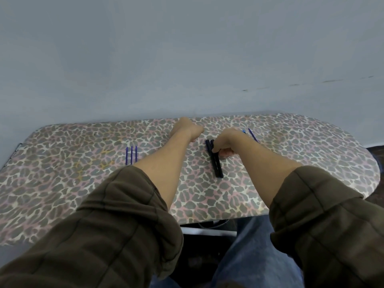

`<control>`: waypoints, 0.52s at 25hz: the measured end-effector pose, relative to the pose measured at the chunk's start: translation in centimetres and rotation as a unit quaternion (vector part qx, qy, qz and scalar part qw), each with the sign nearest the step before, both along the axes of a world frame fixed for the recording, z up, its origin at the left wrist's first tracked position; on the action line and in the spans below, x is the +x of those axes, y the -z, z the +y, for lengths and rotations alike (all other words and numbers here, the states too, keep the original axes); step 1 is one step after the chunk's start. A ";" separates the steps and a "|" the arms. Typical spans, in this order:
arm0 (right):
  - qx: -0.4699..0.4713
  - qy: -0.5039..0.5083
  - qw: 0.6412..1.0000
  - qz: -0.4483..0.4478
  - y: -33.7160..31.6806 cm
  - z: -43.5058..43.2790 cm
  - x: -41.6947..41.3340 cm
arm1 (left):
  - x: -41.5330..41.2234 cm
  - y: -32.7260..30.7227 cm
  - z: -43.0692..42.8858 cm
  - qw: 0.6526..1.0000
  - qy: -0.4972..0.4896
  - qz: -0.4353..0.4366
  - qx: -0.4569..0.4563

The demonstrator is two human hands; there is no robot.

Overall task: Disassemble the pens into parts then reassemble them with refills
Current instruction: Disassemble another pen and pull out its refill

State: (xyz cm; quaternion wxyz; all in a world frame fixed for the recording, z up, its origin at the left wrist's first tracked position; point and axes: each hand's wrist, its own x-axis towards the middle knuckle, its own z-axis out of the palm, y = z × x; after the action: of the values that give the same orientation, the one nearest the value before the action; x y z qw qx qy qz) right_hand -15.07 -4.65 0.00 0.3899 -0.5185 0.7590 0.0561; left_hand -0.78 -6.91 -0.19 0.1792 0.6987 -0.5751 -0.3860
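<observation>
Reaching with my right hand (225, 145) pinching the black pens (215, 161), left hand (188, 129) curled with grip hidden, I judge disassembly starting; 3 refills (131, 155) wait left.

Refills (131, 154) left on table (62, 163); pens (215, 163) centre-right; another refill (253, 135) behind.

You worked under dim, flat light with no clear source and no glare. Shadows were faint: only a soft one lay on the leopard-print table (62, 173) just beneath your forearms. The wide lens bent that table's edges into curves, most strongly at its right end. Detail was soft overall; the sleeves (116, 235) nearest the camera, below the table's near edge, were smeared, and the wall (187, 59) behind the table looked grey-blue and grainy.
</observation>
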 end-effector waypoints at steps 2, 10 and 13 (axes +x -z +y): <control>0.006 0.025 0.999 -0.028 -0.4 0.1 -0.3 | -0.2 -0.2 0.2 1.000 -0.003 0.021 -0.002; -0.263 0.164 0.918 -0.249 -9.0 -0.8 -1.3 | -1.0 -4.6 1.2 0.970 0.054 0.236 -0.019; -0.314 0.127 0.905 -0.258 -10.4 -0.1 -0.8 | -1.4 -6.6 1.8 0.954 0.079 0.281 -0.062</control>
State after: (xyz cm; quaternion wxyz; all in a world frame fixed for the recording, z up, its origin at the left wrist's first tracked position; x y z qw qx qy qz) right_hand -15.86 -4.73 10.37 0.3930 -0.5093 0.6696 -0.3713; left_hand -2.20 -5.10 6.42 0.3454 0.5020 -0.5775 -0.5433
